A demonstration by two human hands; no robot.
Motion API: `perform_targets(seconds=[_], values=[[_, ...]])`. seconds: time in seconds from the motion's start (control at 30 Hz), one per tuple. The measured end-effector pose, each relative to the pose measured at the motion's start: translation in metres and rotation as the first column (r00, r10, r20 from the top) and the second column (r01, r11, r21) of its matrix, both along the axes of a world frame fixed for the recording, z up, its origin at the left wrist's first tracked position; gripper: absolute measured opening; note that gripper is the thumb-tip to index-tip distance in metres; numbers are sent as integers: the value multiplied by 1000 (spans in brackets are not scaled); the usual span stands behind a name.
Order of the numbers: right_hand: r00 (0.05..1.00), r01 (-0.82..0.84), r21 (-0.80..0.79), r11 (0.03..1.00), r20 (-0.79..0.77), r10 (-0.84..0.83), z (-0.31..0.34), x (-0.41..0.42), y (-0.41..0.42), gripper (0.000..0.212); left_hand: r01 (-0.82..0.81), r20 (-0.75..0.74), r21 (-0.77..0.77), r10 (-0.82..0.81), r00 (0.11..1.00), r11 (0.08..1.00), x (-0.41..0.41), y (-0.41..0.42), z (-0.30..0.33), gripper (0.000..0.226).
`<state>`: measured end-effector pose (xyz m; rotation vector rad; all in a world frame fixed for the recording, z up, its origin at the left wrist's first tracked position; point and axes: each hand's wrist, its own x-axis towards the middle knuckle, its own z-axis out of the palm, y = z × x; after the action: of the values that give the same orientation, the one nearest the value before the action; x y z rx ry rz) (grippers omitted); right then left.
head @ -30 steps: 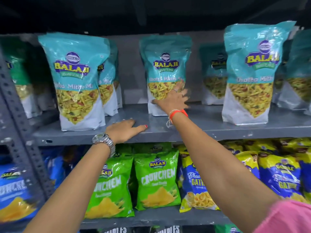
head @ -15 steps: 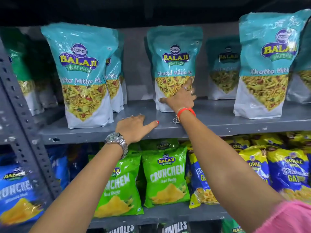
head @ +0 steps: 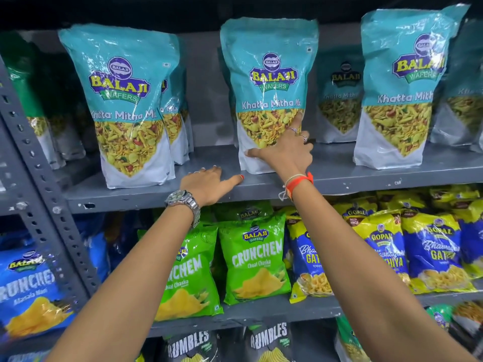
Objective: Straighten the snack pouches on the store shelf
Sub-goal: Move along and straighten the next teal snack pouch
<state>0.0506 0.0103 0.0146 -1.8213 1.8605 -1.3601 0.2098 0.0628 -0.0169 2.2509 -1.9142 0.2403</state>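
Teal Balaji Khatta Mitha Mix pouches stand upright on the grey upper shelf (head: 339,178). My right hand (head: 285,150) grips the lower right part of the middle pouch (head: 269,82), thumb across its white base and fingers up its side. The left pouch (head: 125,100) stands nearer the shelf's front edge, with more pouches behind it. A right pouch (head: 400,82) also stands forward. My left hand (head: 209,184), with a silver watch on the wrist, rests flat on the shelf between the left and middle pouches, holding nothing.
A perforated grey upright (head: 44,178) runs down the left side. Below are green Crunchem bags (head: 256,259), blue Crunchex bags (head: 28,286) and yellow-blue Gopal bags (head: 431,252). Dark Rumbles bags (head: 269,340) fill the lowest shelf.
The middle pouch has come forward toward the shelf's front edge under my right hand. My left hand stays resting on the shelf. The camera has moved closer.
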Motion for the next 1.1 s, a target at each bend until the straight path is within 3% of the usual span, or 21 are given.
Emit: perform_targets(seconds=[0.57,0.83,0.93,1.1], values=[[995,63,-34,997,-71,-65,-4,-14,58,140,-2,-31,6,2,1000,1000,-5,6,4,81],[995,50,-30,998,-88,-53,-3,-19,68,140,40,-18,33,-39,999,999,-2,6,5,92],[995,44,-33,998,-89,-47,-4,-19,71,140,33,-19,24,-33,999,999,-3,6,4,83],[999,33,-130,991,-34,-38,-2,-18,72,136,23,-20,18,-22,1000,1000,-4,5,4,80]])
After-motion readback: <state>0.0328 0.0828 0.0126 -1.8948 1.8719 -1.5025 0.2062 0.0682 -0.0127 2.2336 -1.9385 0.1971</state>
